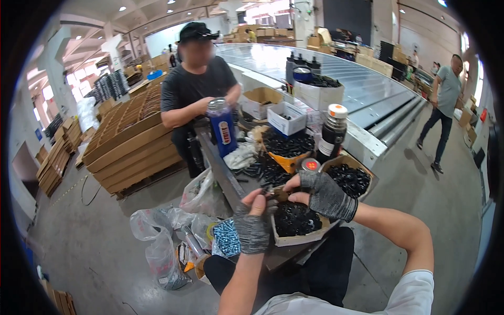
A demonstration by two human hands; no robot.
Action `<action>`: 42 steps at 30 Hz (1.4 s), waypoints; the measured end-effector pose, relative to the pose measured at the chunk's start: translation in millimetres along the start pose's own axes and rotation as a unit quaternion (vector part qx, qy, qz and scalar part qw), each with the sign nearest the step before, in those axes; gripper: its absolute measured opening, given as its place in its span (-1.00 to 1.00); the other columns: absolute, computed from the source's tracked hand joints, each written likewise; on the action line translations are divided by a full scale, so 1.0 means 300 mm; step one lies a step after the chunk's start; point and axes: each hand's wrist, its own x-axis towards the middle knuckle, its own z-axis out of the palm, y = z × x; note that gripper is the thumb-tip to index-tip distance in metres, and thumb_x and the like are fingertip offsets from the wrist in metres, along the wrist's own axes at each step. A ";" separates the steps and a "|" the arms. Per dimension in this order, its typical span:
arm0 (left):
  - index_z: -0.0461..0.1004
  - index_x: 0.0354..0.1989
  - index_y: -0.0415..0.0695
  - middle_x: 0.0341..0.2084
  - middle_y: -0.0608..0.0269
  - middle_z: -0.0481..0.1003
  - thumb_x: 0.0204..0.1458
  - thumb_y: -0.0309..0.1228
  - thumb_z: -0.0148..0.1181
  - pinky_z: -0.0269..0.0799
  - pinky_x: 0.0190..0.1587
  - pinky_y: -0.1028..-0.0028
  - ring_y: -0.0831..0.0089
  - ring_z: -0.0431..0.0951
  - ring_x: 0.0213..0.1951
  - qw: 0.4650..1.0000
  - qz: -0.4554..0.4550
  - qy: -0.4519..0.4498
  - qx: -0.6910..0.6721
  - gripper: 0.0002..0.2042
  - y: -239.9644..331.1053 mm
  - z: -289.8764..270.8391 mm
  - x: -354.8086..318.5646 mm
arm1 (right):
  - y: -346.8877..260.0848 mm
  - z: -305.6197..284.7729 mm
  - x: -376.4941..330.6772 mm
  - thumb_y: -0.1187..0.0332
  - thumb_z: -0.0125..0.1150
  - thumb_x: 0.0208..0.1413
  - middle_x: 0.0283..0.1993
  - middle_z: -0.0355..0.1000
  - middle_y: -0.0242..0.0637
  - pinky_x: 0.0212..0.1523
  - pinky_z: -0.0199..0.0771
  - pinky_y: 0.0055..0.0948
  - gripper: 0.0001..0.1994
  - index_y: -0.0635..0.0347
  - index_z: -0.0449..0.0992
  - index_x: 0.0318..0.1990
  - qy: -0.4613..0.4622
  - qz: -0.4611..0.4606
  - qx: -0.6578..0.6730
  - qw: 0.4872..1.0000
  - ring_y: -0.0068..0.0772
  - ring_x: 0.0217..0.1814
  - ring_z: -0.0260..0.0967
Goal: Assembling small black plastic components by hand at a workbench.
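Note:
My left hand (pixel 253 223) and my right hand (pixel 321 193) both wear grey knit gloves with bare fingertips. Between their fingertips they pinch one small dark metal part (pixel 276 195). They hover over a shallow cardboard box (pixel 294 239) filled with small black parts. Across the narrow workbench (pixel 223 176) a person in a black shirt and cap (pixel 195 79) works with both hands behind a tall blue bottle (pixel 222 128).
More boxes of black parts (pixel 353 178) and a dark flask (pixel 333 134) crowd the bench. A bag of silvery screws (pixel 227 237) and plastic bags (pixel 157 236) lie at my lower left. Cardboard trays (pixel 128 142) are stacked left. Another person (pixel 443 105) walks at right by a conveyor (pixel 362 89).

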 end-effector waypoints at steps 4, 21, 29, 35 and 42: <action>0.44 -0.05 -0.17 -0.19 0.29 0.48 0.29 -0.25 0.07 0.28 0.10 0.45 0.50 0.42 -0.11 0.981 0.092 -0.035 0.166 -0.75 -0.041 -0.082 0.071 | -0.014 -0.125 -0.036 0.44 0.32 0.09 -0.17 0.52 -0.24 0.00 0.45 -0.30 -0.80 0.17 0.56 -0.12 0.034 -0.122 -0.094 0.988 -0.30 -0.06 0.48; 0.40 -0.02 -0.01 -0.39 0.51 0.33 0.22 -0.02 0.15 0.35 -0.17 0.52 0.63 0.34 -0.32 0.982 0.000 0.077 0.174 -0.65 -0.089 -0.337 0.152 | 0.459 -0.128 -1.171 0.25 0.26 0.13 -0.21 0.53 -0.09 -0.12 0.48 -0.29 -0.69 0.16 0.54 -0.02 0.189 0.362 -0.285 0.867 -0.11 -0.21 0.52; 0.29 0.24 -0.10 -0.14 0.25 0.47 0.26 0.11 -0.02 0.45 0.01 0.39 0.41 0.50 -0.10 0.969 0.017 0.024 0.247 -0.42 -0.079 -0.331 0.141 | 0.306 -0.316 -0.992 0.37 0.23 0.15 -0.19 0.53 -0.14 -0.10 0.47 -0.35 -0.75 0.26 0.52 -0.05 0.303 0.359 -0.231 0.852 -0.22 -0.16 0.51; 0.25 0.29 -0.18 -0.04 0.11 0.48 0.26 0.12 -0.04 0.45 0.09 0.32 0.30 0.51 -0.01 0.945 0.080 0.052 0.313 -0.36 -0.117 -0.304 0.161 | 0.188 -0.397 -0.744 0.47 0.28 0.10 -0.29 0.51 -0.21 -0.18 0.48 -0.38 -0.83 0.25 0.54 -0.15 0.292 0.154 -0.244 0.912 -0.27 -0.24 0.51; 0.42 0.05 -0.13 -0.21 0.38 0.44 0.22 -0.03 0.15 0.37 -0.09 0.42 0.49 0.41 -0.20 0.984 -0.021 0.030 0.172 -0.57 -0.107 -0.260 0.094 | 0.027 -0.249 -0.395 0.47 0.31 0.06 -0.32 0.49 -0.22 -0.23 0.47 -0.27 -0.88 0.16 0.54 -0.23 0.126 -0.024 -0.193 0.973 -0.14 -0.26 0.48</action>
